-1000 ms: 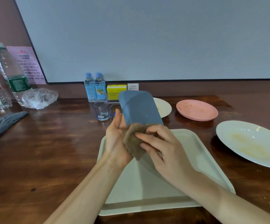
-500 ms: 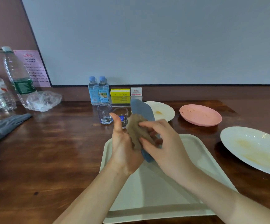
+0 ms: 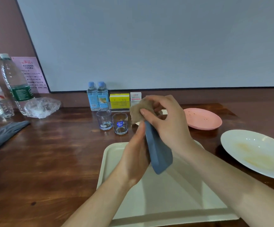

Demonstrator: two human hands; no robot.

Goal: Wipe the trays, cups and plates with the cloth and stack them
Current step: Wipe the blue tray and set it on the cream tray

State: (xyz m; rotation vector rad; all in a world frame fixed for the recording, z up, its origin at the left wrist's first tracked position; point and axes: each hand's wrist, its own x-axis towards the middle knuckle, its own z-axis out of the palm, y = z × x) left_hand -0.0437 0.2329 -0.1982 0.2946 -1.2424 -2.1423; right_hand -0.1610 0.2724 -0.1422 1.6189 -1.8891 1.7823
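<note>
Moved since a second ago: blue tray (image 3: 158,153), from broad face toward the camera to edge-on and tilted; cloth (image 3: 137,112), from the tray's near half up to its far end. Current position: blue tray held in the air above the cream tray (image 3: 116,154), near corner hanging low over it, whether touching cannot be told. Left hand (image 3: 134,154): fingers and thumb wrapped on the blue tray's left side, gripping it. Right hand (image 3: 167,122): fingers curled round the bunched brown cloth, pinching it over the tray's top end. On the worktop (image 3: 59,153), taken from the cream tray: two glass cups (image 3: 120,123) at 11 o'clock, just beyond the cloth; pink plate (image 3: 203,118) at 1 o'clock, crumbs on it; white plate (image 3: 255,153) at 2 o'clock, yellowish smear on it. Hazards, as judged: the tray is carried by one hand only, so a hard rub at its far end could lever it loose onto the cream tray; a stroke running off the far end could strike the nearer cup and tip it; a cloth loaded with residue may smear later pieces.
</note>
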